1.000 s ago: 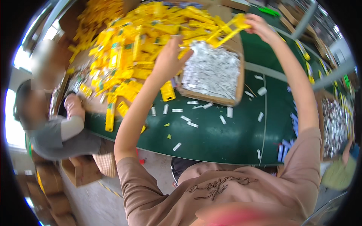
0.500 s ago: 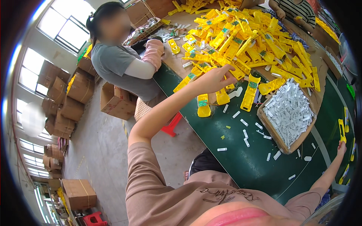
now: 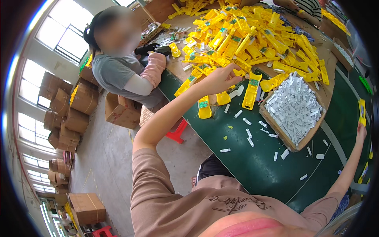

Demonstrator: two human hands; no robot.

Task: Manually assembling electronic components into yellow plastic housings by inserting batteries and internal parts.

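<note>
My left hand point(image 3: 223, 79) reaches over the near edge of a heap of yellow plastic casings point(image 3: 241, 37), many with small green circuit boards and thin wires. Its fingers are apart and slightly bent, with nothing visible held in them. Just right of the fingertips lies a long yellow casing point(image 3: 251, 93) with a green board; two shorter casing ends lie below the hand. Far out at the right, my right hand point(image 3: 361, 130) grips the lower end of a yellow casing point(image 3: 362, 112) above the table's far-right side.
A cardboard tray point(image 3: 293, 147) heaped with small white plastic parts point(image 3: 294, 108) stands on the green table point(image 3: 252, 170). Several white parts lie scattered nearby. A co-worker point(image 3: 122, 71) sits at the left; another person's arm point(image 3: 286, 4) shows at the far side. Cartons point(image 3: 85, 100) are stacked along the windows.
My right hand has moved farther away with the yellow casing. My left hand has shifted slightly right over the heap's edge. The whole view has tilted a little.
</note>
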